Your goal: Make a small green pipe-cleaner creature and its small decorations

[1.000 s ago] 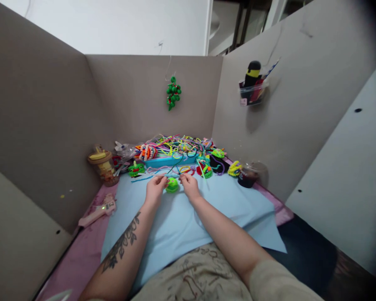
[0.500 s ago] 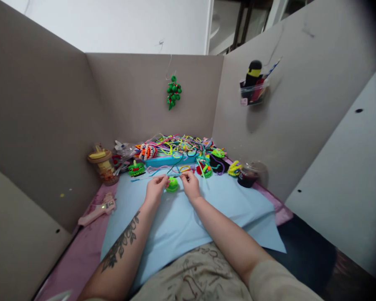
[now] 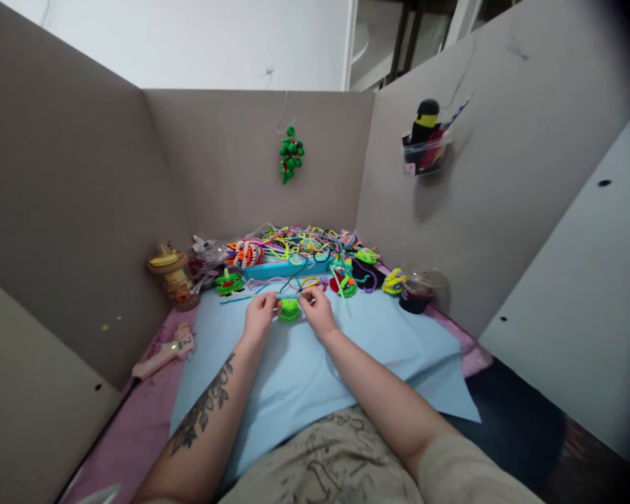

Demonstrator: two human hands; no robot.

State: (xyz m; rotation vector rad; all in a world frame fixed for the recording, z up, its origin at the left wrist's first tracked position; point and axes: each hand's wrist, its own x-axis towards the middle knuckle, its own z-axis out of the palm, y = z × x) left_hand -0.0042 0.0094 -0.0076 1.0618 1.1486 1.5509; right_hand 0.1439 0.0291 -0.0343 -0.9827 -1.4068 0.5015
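Note:
My left hand (image 3: 261,313) is closed in a pinch on a thin blue pipe cleaner (image 3: 235,300), whose free end sticks out to the left. The fingertips of my right hand (image 3: 316,310) are also pinched, at the other end of this blue strand. Between and just below the hands sits a small bright green fuzzy piece (image 3: 288,310); whether the fingers touch it, I cannot tell. Beyond the hands, loose pipe cleaners lie in front of a blue tray (image 3: 262,271) heaped with many-coloured ones.
A green fuzzy figure (image 3: 229,282) and a lidded cup (image 3: 169,276) stand left. A pink glue gun (image 3: 168,352) lies on the pink cloth. At right are a yellow fuzzy piece (image 3: 393,281) and a dark drink cup (image 3: 416,295). Grey panels (image 3: 252,161) enclose the table.
My left hand has shifted slightly left, and my right hand has moved a little left too. The green piece between them has turned or tilted slightly. Both hands keep their pinch.

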